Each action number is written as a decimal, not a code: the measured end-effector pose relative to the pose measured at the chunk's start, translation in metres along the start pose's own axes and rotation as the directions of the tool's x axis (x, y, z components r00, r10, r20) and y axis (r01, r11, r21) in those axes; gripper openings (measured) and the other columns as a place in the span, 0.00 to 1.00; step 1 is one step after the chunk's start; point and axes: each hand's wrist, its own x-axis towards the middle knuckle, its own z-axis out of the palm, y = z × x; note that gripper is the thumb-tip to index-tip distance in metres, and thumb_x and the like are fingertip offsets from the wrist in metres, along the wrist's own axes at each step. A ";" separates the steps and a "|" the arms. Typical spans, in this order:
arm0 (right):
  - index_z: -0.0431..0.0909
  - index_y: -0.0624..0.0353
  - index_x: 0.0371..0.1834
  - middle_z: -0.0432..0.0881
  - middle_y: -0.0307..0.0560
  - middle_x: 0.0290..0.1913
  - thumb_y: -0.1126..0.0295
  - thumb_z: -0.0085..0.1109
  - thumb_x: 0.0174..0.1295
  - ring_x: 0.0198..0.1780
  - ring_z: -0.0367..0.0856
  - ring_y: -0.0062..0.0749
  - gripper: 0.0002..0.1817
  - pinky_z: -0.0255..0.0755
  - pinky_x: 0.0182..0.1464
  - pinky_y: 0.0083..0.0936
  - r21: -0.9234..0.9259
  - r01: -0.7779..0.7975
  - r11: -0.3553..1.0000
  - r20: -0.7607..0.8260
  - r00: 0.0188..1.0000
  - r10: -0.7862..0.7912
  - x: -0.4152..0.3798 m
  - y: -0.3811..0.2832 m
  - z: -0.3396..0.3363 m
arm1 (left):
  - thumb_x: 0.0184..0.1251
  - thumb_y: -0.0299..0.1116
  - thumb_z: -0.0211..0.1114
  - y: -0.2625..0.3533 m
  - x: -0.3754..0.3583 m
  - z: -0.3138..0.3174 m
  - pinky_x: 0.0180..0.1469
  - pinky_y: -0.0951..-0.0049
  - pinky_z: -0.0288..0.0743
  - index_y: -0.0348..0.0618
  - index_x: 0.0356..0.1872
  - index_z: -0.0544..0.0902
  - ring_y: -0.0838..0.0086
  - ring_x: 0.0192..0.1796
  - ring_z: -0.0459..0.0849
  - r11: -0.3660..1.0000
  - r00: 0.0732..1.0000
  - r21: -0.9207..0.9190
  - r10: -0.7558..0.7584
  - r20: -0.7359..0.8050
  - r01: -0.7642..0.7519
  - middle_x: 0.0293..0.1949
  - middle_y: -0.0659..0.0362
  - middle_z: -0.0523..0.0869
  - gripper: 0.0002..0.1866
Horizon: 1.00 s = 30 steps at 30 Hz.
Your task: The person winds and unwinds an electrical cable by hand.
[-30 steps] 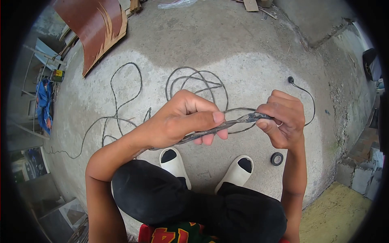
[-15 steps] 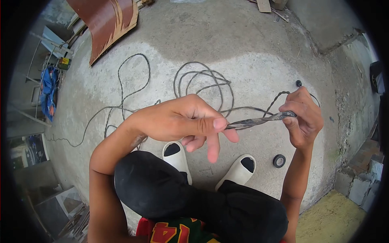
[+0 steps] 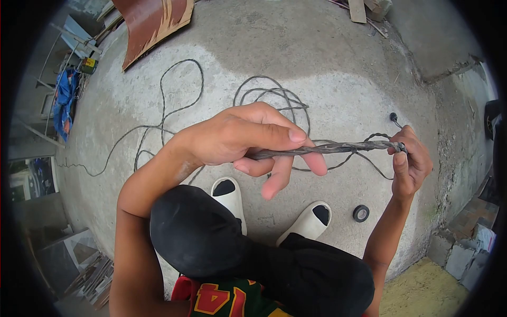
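Note:
A dark twisted electrical cord (image 3: 340, 148) stretches between my hands above the floor. My left hand (image 3: 240, 134) has it between thumb and fingers, with the lower fingers loosely spread. At the other end of this span, my right hand (image 3: 413, 164) pinches the cord between thumb and fingers. A thinner strand loops around and below the cord near my right hand. On the concrete beyond my left hand lie loose coils of the same cord (image 3: 270, 77). A small black round fitting (image 3: 393, 117) rests above my right hand. A roll of black tape (image 3: 360, 213) lies below it.
My feet in white slides (image 3: 306, 223) stand on the concrete floor (image 3: 296, 37). A bent reddish-brown board (image 3: 158, 24) lies at the upper left, near a blue tarp (image 3: 65, 100). Concrete blocks (image 3: 460, 259) and a sand pile (image 3: 422, 285) sit at the lower right.
My right hand has moved right and slightly down with the cord. The cord now lies flatter, and more of it shows along my left fingers. My left hand has risen slightly.

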 end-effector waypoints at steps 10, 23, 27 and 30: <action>0.77 0.65 0.26 0.71 0.40 0.21 0.55 0.60 0.61 0.26 0.63 0.26 0.20 0.52 0.29 0.24 0.034 -0.045 0.998 -0.019 0.999 0.046 0.004 -0.002 0.002 | 0.76 0.36 0.40 0.001 -0.002 0.002 0.12 0.84 0.51 0.16 0.49 0.76 0.88 0.09 0.56 0.998 1.000 -0.062 0.014 -0.026 -0.015 0.17 0.50 0.82 0.25; 0.78 0.67 0.46 0.80 0.44 0.37 0.61 0.66 0.55 0.35 0.72 0.25 0.22 0.65 0.43 0.22 -0.004 -0.200 0.980 0.268 0.944 0.193 0.027 -0.011 0.024 | 0.78 0.50 0.37 0.000 0.039 0.000 0.16 0.86 0.51 0.32 0.69 0.58 0.88 0.16 0.56 0.989 0.990 -0.148 -0.016 -0.139 -0.005 0.24 0.59 0.72 0.32; 0.80 0.66 0.41 0.79 0.40 0.33 0.59 0.64 0.61 0.31 0.70 0.20 0.18 0.63 0.36 0.17 0.082 -0.294 0.952 0.159 0.947 0.278 0.030 -0.007 0.015 | 0.77 0.54 0.34 0.004 0.053 -0.006 0.21 0.83 0.65 0.32 0.69 0.56 0.82 0.18 0.70 0.963 0.995 -0.253 0.085 -0.054 -0.096 0.30 0.46 0.79 0.35; 0.81 0.66 0.37 0.77 0.36 0.28 0.57 0.61 0.64 0.27 0.68 0.17 0.19 0.60 0.30 0.14 0.114 -0.381 0.917 0.011 0.924 0.383 0.025 0.002 -0.001 | 0.76 0.57 0.25 0.001 0.042 -0.027 0.29 0.78 0.79 0.28 0.69 0.55 0.69 0.26 0.86 0.970 0.990 -0.208 0.135 0.051 -0.122 0.42 0.32 0.81 0.39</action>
